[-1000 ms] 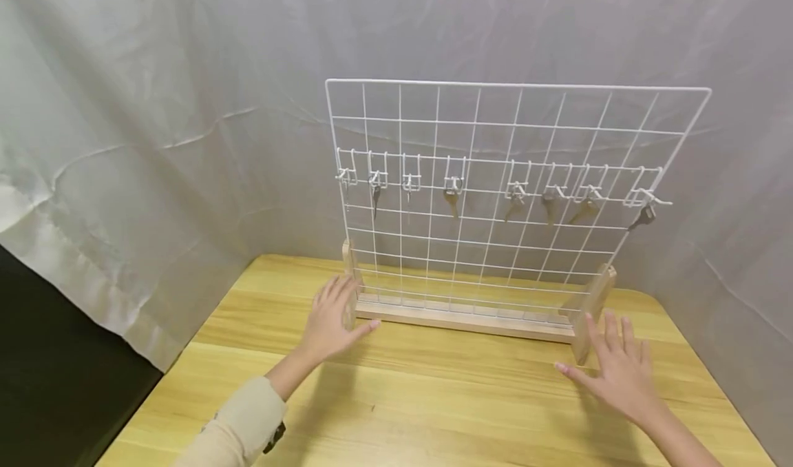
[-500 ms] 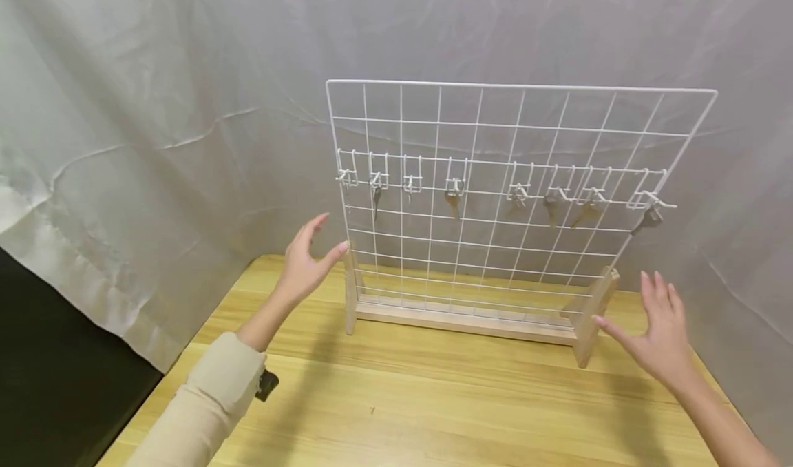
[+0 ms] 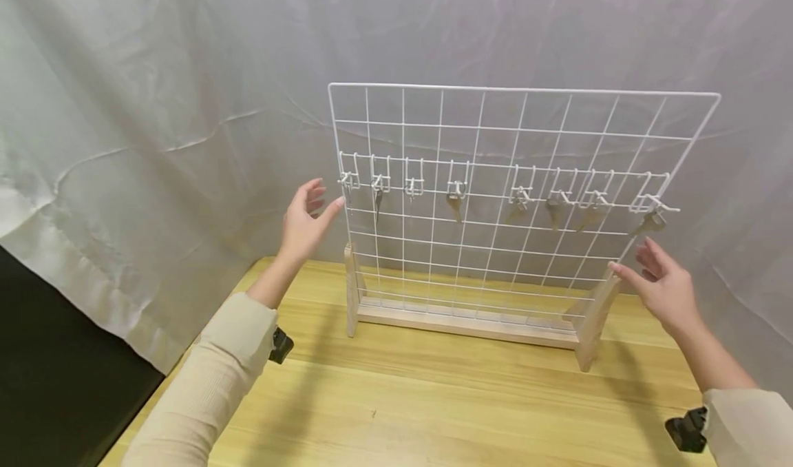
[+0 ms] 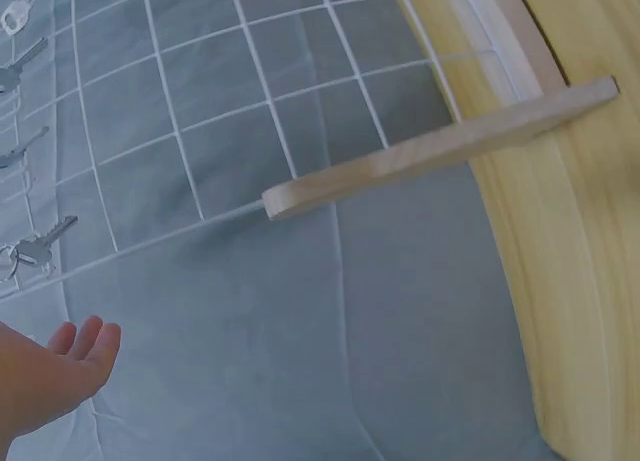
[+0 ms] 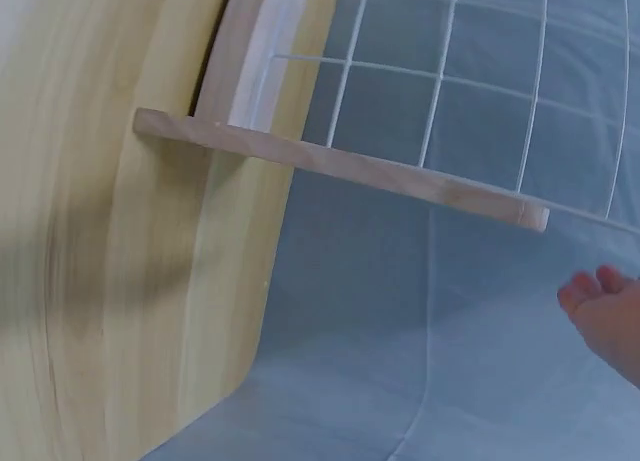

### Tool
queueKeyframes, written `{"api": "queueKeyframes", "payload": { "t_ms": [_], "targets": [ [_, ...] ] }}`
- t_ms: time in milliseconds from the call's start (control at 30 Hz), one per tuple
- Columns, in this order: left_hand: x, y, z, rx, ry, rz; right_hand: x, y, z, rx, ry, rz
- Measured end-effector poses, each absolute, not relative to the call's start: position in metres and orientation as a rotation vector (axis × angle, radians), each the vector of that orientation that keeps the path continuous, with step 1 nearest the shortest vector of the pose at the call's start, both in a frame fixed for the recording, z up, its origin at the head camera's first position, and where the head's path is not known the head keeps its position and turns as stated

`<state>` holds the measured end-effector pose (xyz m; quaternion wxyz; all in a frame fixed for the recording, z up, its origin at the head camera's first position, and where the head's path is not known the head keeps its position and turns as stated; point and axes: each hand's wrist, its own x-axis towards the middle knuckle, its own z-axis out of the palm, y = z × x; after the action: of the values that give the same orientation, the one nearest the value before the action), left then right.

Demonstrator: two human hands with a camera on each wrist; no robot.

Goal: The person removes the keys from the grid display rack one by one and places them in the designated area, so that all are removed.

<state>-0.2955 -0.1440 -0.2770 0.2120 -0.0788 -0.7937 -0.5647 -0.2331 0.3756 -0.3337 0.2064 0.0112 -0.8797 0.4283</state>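
A white wire grid (image 3: 495, 130) stands upright in a wooden base (image 3: 464, 323), with several keys hanging from hooks across its middle, one key (image 3: 455, 206) near the centre. The left hand (image 3: 303, 222) is beside the grid's left edge, thumb near the leftmost hook, fingers slightly bent and holding nothing. Beside the right edge, just under the rightmost key (image 3: 650, 222), is the right hand (image 3: 668, 291), its thumb by the top of the wooden side foot (image 3: 596, 326). In the left wrist view the left hand (image 4: 50, 376) is apart from the frame.
The base stands on a light wooden table (image 3: 434, 398). Grey cloth (image 3: 279, 40) hangs behind and at both sides. A dark area (image 3: 56, 370) lies at the lower left, past the table's edge.
Both hands have risen from low beside the base to the sides of the grid. The right hand first moved outward, then up and slightly inward. The grid stands nearly where it was.
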Motion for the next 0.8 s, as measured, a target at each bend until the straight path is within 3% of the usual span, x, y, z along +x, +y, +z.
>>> {"api": "queueKeyframes", "payload": {
  "t_ms": [400,800],
  "targets": [
    [-0.308,-0.129,-0.263,-0.182,-2.072,-1.676,-0.255,0.377,-0.328,0.191,-1.808,2.203],
    [-0.312,-0.113,-0.254,-0.038,-2.043,-1.640,-0.257,0.379,-0.325,0.148,-1.683,2.356]
  ]
}}
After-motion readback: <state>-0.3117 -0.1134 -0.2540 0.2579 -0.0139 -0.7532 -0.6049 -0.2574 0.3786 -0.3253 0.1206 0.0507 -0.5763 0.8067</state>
